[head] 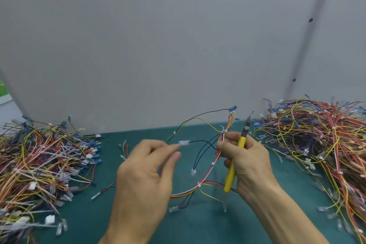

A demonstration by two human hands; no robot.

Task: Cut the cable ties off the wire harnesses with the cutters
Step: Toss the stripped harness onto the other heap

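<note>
My right hand (pixel 247 162) grips the yellow-handled cutters (pixel 235 156), their dark jaws pointing up and away, and pinches a wire harness (pixel 208 176) of red, white, yellow and black wires between thumb and fingers. Small white cable ties (pixel 213 164) sit along the bundle, and one sits near its top (pixel 224 130). My left hand (pixel 146 176) hovers left of the harness with fingers loosely spread, its fingertips close to a clear terminal (pixel 184 142) on a black lead; whether they touch it is blurred.
A heap of wire harnesses (pixel 41 166) covers the left of the green mat (pixel 200 224). A larger heap of harnesses (pixel 320 140) fills the right side. A grey wall (pixel 158 45) stands right behind the table. Loose short wires (pixel 123 149) lie at mid-left.
</note>
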